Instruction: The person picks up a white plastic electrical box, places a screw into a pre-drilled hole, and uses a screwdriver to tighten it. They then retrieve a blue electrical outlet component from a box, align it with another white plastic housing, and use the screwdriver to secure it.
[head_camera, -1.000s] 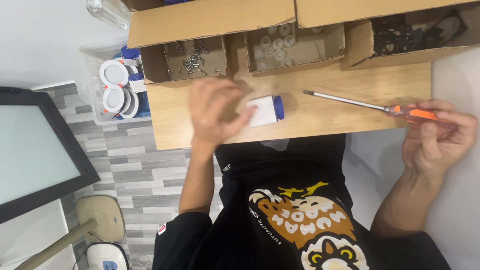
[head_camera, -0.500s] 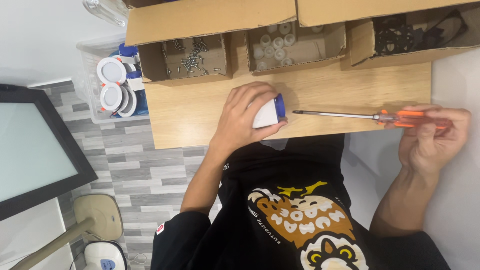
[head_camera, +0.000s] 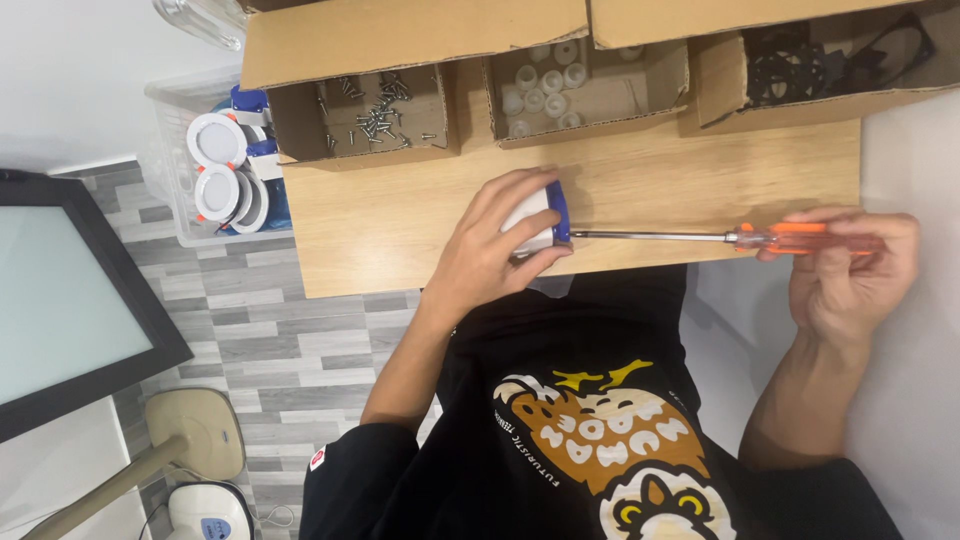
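The small part (head_camera: 535, 215) under the left hand (head_camera: 490, 255) is white with a blue rim. The screwdriver (head_camera: 720, 237) has a silver shaft and an orange, clear-tipped handle. The tabletop (head_camera: 400, 225) is pale wood grain, the boxes (head_camera: 410, 60) plain brown cardboard. The T-shirt (head_camera: 600, 440) is black with a white, brown and yellow owl print. The floor (head_camera: 250, 350) is grey striped planks.

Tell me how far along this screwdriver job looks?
Looks done: a white and blue part is out on the wooden board. In hand: the left hand grips it while the right hand holds the orange-handled screwdriver, tip at the blue end. Left: loose screws lie in a cardboard box. Whether one sits at the tip can't be seen.
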